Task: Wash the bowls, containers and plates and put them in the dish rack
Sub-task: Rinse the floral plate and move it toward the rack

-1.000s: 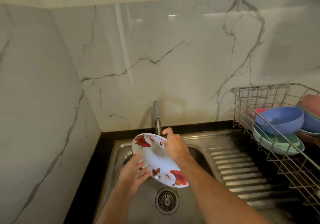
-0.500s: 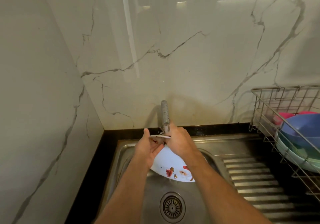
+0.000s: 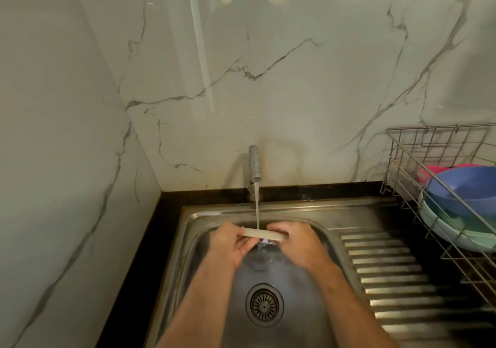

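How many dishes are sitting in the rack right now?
3 visible: a blue bowl on top, a pale green dish under it, and something pink behind them. The dish rack runs past the right frame edge, so more may be hidden.

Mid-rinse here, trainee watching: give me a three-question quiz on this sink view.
1. True or false: water from the tap lands on the plate.
2. Who holds the plate? A) left hand only B) right hand only C) both hands
3. Fill in: the blue bowl sits in the ____, to the right of the sink.

Key: 1 true; 2 C; 3 dish rack.
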